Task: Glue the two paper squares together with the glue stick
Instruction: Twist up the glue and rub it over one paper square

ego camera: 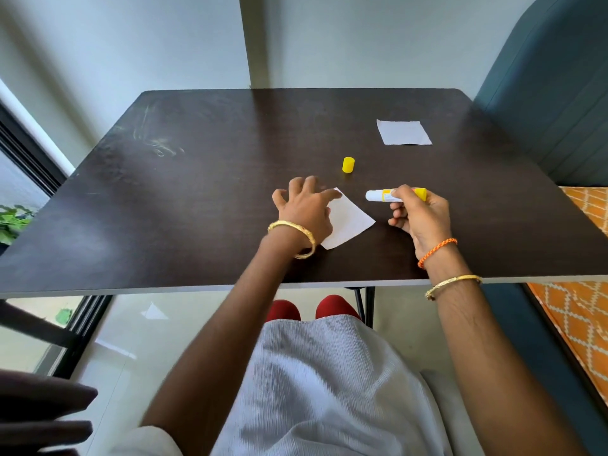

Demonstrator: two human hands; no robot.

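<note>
A white paper square [348,222] lies near the middle of the dark table [197,192], turned like a diamond. My left hand [304,207] rests flat on its left part, fingers spread, pinning it down. My right hand [419,212] holds the uncapped glue stick [383,195] level just right of that paper, its white tip pointing left and its yellow base in my fingers. The yellow cap [348,164] stands alone on the table behind the paper. A second white paper square [403,132] lies flat at the far right.
A teal upholstered panel [552,93] rises at the table's right side, with an orange patterned cloth [582,258] below it. A window frame and green leaves [13,222] sit at the left. The table's near edge crosses just under my wrists.
</note>
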